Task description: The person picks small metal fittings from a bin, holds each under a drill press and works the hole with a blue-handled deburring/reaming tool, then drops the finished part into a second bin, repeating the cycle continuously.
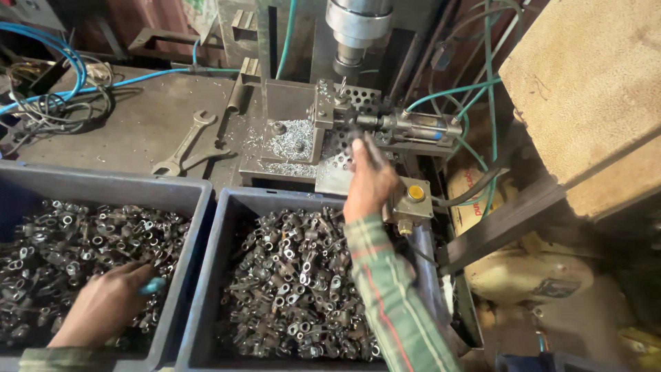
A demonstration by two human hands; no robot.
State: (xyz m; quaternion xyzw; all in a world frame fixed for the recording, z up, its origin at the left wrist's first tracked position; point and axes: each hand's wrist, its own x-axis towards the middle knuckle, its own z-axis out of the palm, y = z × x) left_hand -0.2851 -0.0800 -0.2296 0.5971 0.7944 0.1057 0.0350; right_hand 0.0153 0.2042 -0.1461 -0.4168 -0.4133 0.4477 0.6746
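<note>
Steel everywhere on this bench. Right hand (pixel 370 180) is up at centre frame, fingers (pixel 363 153) stretched toward the clamp fixture (pixel 329 110) under the drill spindle (pixel 358 27). The fingertips blur, so I cannot tell whether a part is pinched there or the hand is merely loose; nothing shows clearly between the fingers. The fixture lies up and slightly left of that hand, just beyond the fingertips, and its long axis runs left to right, in line with the air cylinder (pixel 421 127) pushing in from the right. So the right hand comes at it from below, across that axis.

Left hand (pixel 107 303) is low in the lower left, palm down in the left bin (pixel 186 227), fingers curled into the heap of small metal eyelet parts (pixel 62 241); a blue bit (pixel 153 284) shows at its fingertips. It looks closed on parts, though which one I cannot make out. It sits well apart from the fixture, with the middle bin (pixel 222 227), also full of parts, between them. The right hand is far nearer the fixture.

Upper left of centre, a spanner (pixel 184 143) lies on the table (pixel 124 117), its long axis tilted from lower left to upper right, clear of both hands. Swarf (pixel 292 141) is piled just left of the fixture.
</note>
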